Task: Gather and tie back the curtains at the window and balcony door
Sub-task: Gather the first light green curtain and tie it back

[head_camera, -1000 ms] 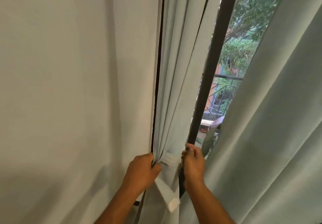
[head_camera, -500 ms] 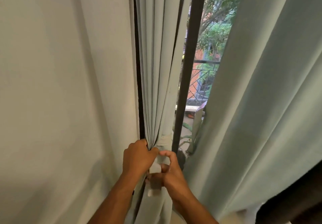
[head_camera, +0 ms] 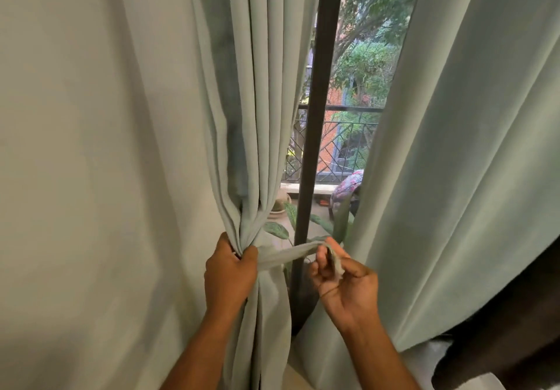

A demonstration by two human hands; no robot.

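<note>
A pale green curtain (head_camera: pixel 260 92) hangs in tight folds left of the dark door frame (head_camera: pixel 318 117). My left hand (head_camera: pixel 230 271) squeezes the gathered folds together at waist height. A matching fabric tie-back band (head_camera: pixel 285 254) runs taut from that bunch to the right, across the frame. My right hand (head_camera: pixel 342 280) pinches the band's free end between thumb and fingers. A second, wider curtain panel (head_camera: pixel 460 162) hangs loose on the right.
A plain wall (head_camera: pixel 85 147) fills the left. Through the glass I see a balcony railing (head_camera: pixel 345 135), potted plants (head_camera: pixel 281 204) and trees. Something dark (head_camera: pixel 515 323) sits at the lower right under the loose curtain.
My right hand has pulled the tie-back band out to the right, away from the bunched curtain. My left hand keeps its grip on the folds. The view has shifted closer.
</note>
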